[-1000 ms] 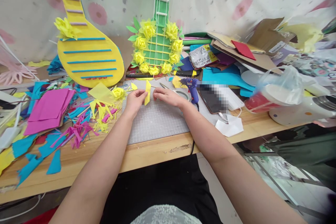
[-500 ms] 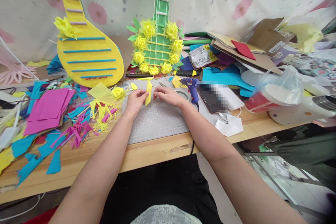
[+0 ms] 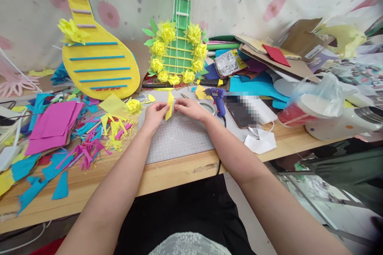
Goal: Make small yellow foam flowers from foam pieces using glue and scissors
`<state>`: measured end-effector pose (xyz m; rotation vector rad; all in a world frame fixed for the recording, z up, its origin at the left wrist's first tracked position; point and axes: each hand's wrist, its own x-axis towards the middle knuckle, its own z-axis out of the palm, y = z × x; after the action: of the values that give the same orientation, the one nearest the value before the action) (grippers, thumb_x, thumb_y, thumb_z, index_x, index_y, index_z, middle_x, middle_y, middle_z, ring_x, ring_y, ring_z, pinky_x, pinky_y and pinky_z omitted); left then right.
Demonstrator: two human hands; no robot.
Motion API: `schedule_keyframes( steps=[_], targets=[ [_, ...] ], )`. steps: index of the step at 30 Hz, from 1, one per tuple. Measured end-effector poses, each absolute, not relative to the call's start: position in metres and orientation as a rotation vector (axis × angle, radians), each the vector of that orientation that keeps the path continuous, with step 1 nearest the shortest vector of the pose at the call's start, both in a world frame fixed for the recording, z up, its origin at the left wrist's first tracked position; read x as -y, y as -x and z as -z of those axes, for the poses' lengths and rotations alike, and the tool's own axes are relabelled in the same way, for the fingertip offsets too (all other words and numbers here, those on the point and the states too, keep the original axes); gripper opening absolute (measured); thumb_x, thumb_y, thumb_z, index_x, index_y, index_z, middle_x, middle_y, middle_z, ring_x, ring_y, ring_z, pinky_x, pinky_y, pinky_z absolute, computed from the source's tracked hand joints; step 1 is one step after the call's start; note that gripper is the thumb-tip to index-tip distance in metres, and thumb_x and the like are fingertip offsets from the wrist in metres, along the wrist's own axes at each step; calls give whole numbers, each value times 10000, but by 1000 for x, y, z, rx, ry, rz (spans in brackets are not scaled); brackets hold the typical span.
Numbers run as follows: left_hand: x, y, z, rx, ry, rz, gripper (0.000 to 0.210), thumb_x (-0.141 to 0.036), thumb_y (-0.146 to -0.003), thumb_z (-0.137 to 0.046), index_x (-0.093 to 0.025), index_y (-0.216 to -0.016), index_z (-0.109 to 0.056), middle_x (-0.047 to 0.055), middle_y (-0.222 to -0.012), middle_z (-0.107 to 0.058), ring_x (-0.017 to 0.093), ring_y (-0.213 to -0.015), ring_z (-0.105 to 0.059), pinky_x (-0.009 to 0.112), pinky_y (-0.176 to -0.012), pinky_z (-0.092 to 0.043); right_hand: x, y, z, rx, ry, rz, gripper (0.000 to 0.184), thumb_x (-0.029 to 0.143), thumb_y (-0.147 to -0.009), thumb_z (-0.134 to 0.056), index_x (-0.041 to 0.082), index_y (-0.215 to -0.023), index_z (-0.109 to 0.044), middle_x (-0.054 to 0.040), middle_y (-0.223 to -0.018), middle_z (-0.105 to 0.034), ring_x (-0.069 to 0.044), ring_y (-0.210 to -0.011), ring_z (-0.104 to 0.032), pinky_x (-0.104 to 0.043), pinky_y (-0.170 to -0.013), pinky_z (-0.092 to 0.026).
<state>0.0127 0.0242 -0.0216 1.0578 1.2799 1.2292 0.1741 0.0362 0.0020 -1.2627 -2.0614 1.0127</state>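
Note:
My left hand (image 3: 156, 114) is closed, pinching a small folded piece of yellow crepe paper (image 3: 169, 106) upright between thumb and fingertips. Just right of the paper, my right hand (image 3: 189, 108) has loosely bent fingers, with nothing visible in them; its thumb is mostly hidden. Both hands are over a grey cutting mat (image 3: 179, 139). Behind my right hand, the tip of a pointed metal tool (image 3: 184, 96) shows. A roll of tape (image 3: 208, 107) lies beside that wrist, with a purple hot glue gun (image 3: 220, 101) to its right.
A yellow paper lute (image 3: 101, 63) and a green flower-trimmed instrument (image 3: 179, 53) stand at the back. Paper scraps (image 3: 89, 145) and magenta sheets (image 3: 55, 125) cover the left. A phone (image 3: 241, 113), white mask (image 3: 265, 111), bagged cup (image 3: 308, 109) and cardboard (image 3: 278, 61) lie right.
The view has shifted very slightly. Both hands and the yellow paper hold nearly the same position.

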Motion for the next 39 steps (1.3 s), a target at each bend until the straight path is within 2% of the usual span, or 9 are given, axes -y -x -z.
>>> schedule_keyframes(
  steps=[7,15,27,33,39],
  targets=[
    [-26,-13,26,-1275,-1080,-1230,312,-372,-521,-781,-147,-695,-653,11,-618,-624,110,-548,-525,244,-557,-421,-36,-174,-2,2066,1272,-1000,247,359,-818,-468,157,-756,-597,0,-761,-609,-111,-689,-483,-261,-672,-371],
    [-26,-13,26,-1283,-1076,-1224,317,-380,-516,-783,-150,-691,-654,14,-642,-632,112,-554,-528,248,-562,-422,-37,-175,1,1992,1191,-1135,315,403,-877,-392,166,-832,-595,-29,-863,-646,-106,-673,-504,-270,-679,-423],
    [-25,-14,27,-1287,-1101,-1221,337,-399,-510,-780,-149,-700,-655,21,-645,-643,118,-562,-543,252,-567,-431,-35,-173,-1,2018,1260,-1072,202,309,-787,-483,146,-745,-595,-20,-764,-614,-123,-707,-509,-280,-698,-392],
    [-26,-12,28,-1271,-1138,-1232,338,-407,-527,-764,-145,-712,-660,25,-644,-644,115,-559,-541,239,-547,-421,-38,-174,1,1959,1145,-1219,239,331,-815,-460,153,-829,-619,-45,-884,-643,-130,-755,-549,-305,-745,-438],
    [-28,-10,25,-1288,-1039,-1291,373,-407,-485,-780,-137,-710,-655,16,-665,-645,112,-586,-546,237,-558,-442,-37,-185,-4,1897,1000,-1462,287,334,-877,-371,173,-918,-604,-50,-1070,-612,-127,-834,-579,-288,-771,-447]
  ],
)
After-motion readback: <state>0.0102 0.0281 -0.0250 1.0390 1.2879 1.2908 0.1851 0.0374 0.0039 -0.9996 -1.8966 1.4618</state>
